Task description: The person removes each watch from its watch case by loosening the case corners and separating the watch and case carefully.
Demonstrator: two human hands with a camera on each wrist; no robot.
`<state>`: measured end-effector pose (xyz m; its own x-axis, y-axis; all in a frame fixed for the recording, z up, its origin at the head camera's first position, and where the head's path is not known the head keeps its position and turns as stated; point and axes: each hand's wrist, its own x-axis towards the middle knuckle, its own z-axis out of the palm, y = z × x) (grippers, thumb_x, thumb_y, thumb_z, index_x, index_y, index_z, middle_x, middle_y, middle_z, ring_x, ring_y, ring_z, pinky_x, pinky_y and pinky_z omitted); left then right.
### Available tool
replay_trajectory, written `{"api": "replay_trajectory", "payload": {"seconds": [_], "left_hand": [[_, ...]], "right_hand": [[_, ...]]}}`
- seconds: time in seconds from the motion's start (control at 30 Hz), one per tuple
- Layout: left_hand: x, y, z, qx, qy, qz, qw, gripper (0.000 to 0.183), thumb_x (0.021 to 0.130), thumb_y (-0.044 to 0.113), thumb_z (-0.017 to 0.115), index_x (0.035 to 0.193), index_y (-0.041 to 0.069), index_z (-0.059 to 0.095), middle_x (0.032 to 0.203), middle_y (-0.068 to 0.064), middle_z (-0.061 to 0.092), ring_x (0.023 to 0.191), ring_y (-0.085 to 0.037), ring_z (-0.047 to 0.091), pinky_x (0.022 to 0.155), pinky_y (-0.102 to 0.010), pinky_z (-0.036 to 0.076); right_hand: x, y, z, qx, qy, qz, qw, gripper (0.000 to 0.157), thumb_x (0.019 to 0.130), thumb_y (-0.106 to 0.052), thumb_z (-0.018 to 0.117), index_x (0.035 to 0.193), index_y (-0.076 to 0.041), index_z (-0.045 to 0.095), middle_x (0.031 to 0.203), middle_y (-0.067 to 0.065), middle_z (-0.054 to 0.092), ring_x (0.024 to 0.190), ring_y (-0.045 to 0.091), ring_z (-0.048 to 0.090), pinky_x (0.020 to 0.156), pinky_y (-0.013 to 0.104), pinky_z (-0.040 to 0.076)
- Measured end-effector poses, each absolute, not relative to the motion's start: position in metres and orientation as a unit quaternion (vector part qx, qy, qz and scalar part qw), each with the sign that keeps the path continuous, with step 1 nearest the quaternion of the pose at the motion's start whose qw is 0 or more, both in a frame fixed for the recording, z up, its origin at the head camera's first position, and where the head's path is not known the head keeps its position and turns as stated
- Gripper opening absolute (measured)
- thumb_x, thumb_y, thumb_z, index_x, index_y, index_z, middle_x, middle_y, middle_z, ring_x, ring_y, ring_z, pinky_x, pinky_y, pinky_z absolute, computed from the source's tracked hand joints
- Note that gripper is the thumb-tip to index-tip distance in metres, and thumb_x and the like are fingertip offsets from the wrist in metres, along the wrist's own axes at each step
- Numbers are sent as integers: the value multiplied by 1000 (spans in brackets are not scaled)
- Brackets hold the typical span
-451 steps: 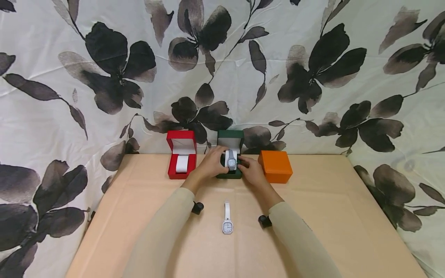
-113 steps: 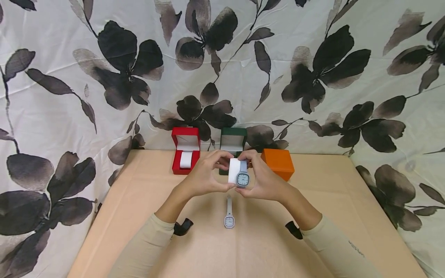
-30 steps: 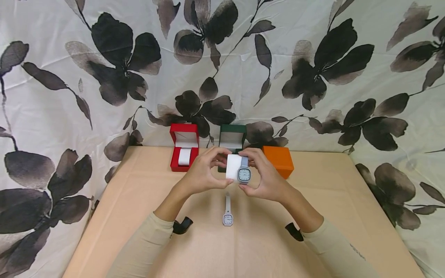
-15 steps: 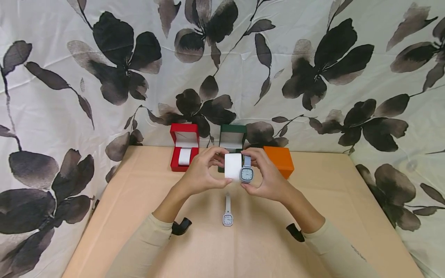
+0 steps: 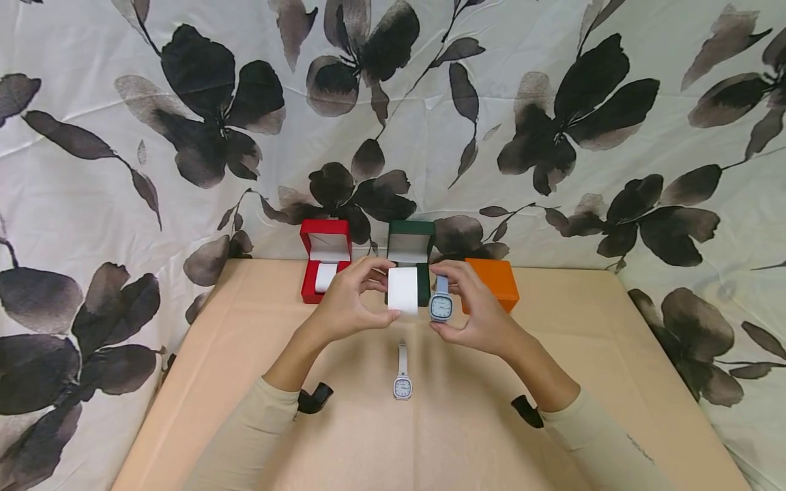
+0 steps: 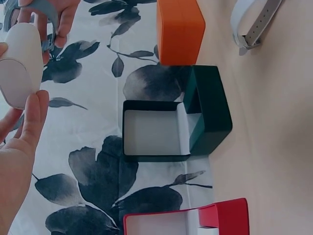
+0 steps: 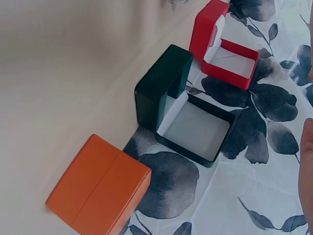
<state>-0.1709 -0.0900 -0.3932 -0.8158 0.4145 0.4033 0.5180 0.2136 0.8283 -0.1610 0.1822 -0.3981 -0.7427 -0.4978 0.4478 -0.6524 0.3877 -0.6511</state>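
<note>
In the head view my left hand (image 5: 338,305) pinches a white watch cushion (image 5: 402,291) between thumb and fingers, above the table. Just right of it my right hand (image 5: 482,315) holds a light blue watch (image 5: 441,307), its square dial facing up. A gap separates cushion and watch. Seen from the left wrist, the cushion (image 6: 27,54) is a bare rounded block, and the watch's curved strap (image 6: 53,19) is in the other hand's fingers. Behind the hands stands a green watch box (image 5: 411,235), lid up. The right wrist view catches only fingers (image 7: 306,161) at its edge.
Left of the green box stands a red watch box (image 5: 309,290), lid raised, with a white cushion (image 5: 325,276) inside. A closed orange box (image 5: 496,283) is at the right. A white-strapped watch (image 5: 402,387) lies nearer on the table (image 5: 467,436). Floral cloth (image 5: 430,136) hangs behind.
The blue watch was on the cushion in the green box, then both were lifted out. The watch has slid off rightward, and the hands have moved apart, cushion left and watch right.
</note>
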Motion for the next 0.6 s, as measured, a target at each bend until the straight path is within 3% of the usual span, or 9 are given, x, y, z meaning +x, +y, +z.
{"api": "replay_trajectory", "payload": {"seconds": [0.13, 0.27, 0.47, 0.6], "left_hand": [[-173, -92, -394, -297, -781, -547, 48, 69, 73, 7, 90, 133, 3, 57, 125, -9, 61, 106, -21, 67, 97, -34, 60], [-172, -93, -393, -299, -783, -543, 51, 68, 73, 6, 90, 132, 5, 57, 124, -9, 61, 105, -21, 67, 97, -32, 59], [-172, -94, -391, -299, -789, -535, 55, 70, 73, 7, 89, 133, 5, 55, 123, -9, 62, 104, -21, 68, 96, -31, 59], [-172, -94, -391, -297, -792, -531, 54, 70, 73, 8, 89, 133, 5, 55, 124, -9, 62, 103, -21, 68, 97, -31, 59]], "right_hand": [[-161, 184, -399, 353, -831, 419, 97, 88, 73, -6, 90, 149, -13, 45, 148, 8, 48, 117, 22, 59, 105, 43, 55], [-160, 186, -402, 359, -832, 411, 101, 88, 73, -8, 91, 148, -11, 46, 150, 8, 49, 120, 19, 59, 106, 28, 53], [-160, 191, -408, 365, -833, 401, 106, 84, 74, -9, 91, 147, -11, 48, 150, 13, 52, 121, 21, 59, 103, 25, 54], [-159, 193, -412, 367, -837, 390, 107, 81, 74, -9, 91, 145, -11, 51, 148, 10, 54, 119, 22, 61, 99, 33, 58]]}}
